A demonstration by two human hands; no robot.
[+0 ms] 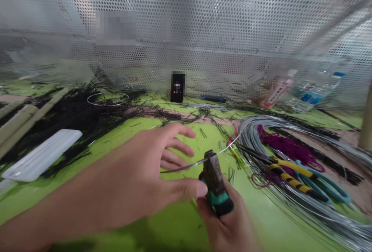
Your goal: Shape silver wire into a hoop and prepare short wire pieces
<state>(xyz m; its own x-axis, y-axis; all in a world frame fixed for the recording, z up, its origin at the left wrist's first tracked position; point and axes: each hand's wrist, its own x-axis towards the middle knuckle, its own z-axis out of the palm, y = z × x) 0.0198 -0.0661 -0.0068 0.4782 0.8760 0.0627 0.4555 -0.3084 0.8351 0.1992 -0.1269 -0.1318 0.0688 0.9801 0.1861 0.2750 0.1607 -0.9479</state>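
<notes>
My right hand [232, 221] is wrapped round the teal and black handles of a pair of pliers [214, 174]. The metal jaws point up and close over a thin wire [200, 162], which crosses from behind my left hand toward the right. My left hand [157, 166] has its fingers spread and curved over the wire, and holds nothing that I can see. Its thumb tip lies right beside the pliers. To the right, a big coil of silver wire [247, 132] rests on the green surface [162, 221].
Yellow-black pliers [290, 170], a blue-handled tool [338, 190] and purple thread [290, 147] lie on the coil. Bottles [277, 91] and a phone [177, 88] stand along the perforated metal panel [203, 19]. Black strands [95, 128], a white plastic piece [43, 155] and poles [29, 124] occupy the left.
</notes>
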